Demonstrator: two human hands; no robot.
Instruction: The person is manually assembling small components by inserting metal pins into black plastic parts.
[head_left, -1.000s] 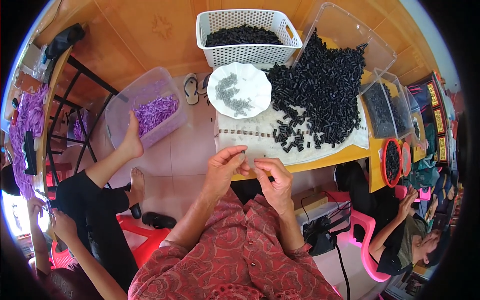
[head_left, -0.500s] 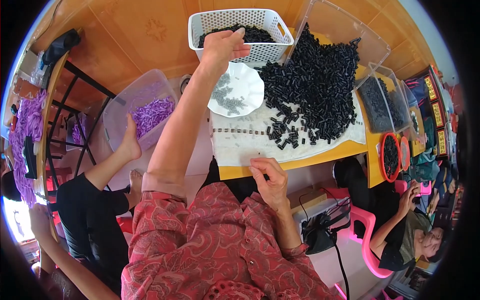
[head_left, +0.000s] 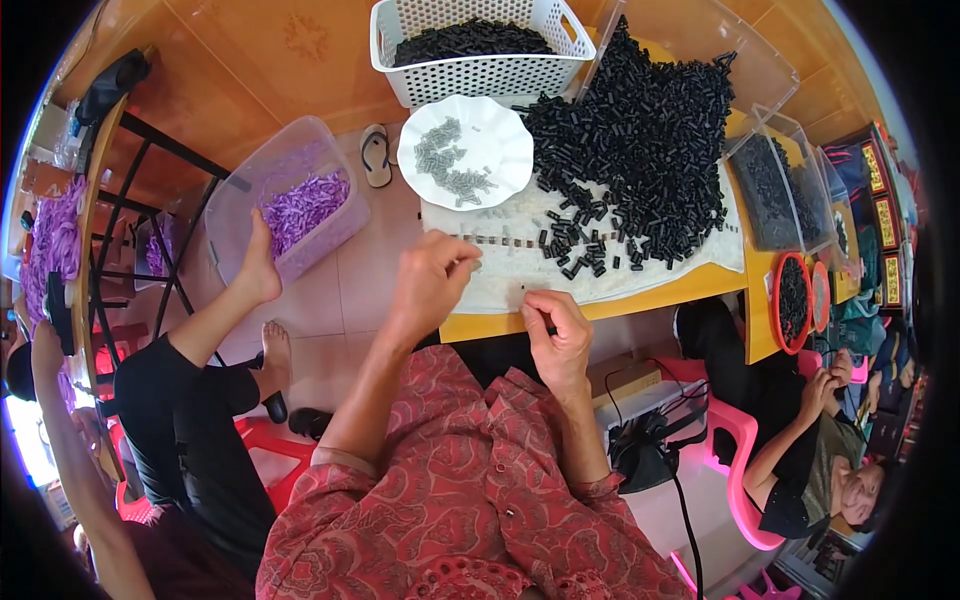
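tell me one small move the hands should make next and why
Perhaps bring the left hand's fingertips across to the right hand. Both are by the near part of the white cloth, a short gap apart, thumb and fingers drawn together, so they seem well placed to meet. Whether either pinches anything is too small to tell.

A yellow surface [head_left: 762,340] carries a white cloth [head_left: 510,275] with a dark broken stripe [head_left: 505,241]; on the cloth lie many short black tubes [head_left: 655,150] and a scalloped white plate [head_left: 508,145]; behind the plate stands a perforated white basket [head_left: 490,79]; right of the cloth, a clear bin [head_left: 780,195].
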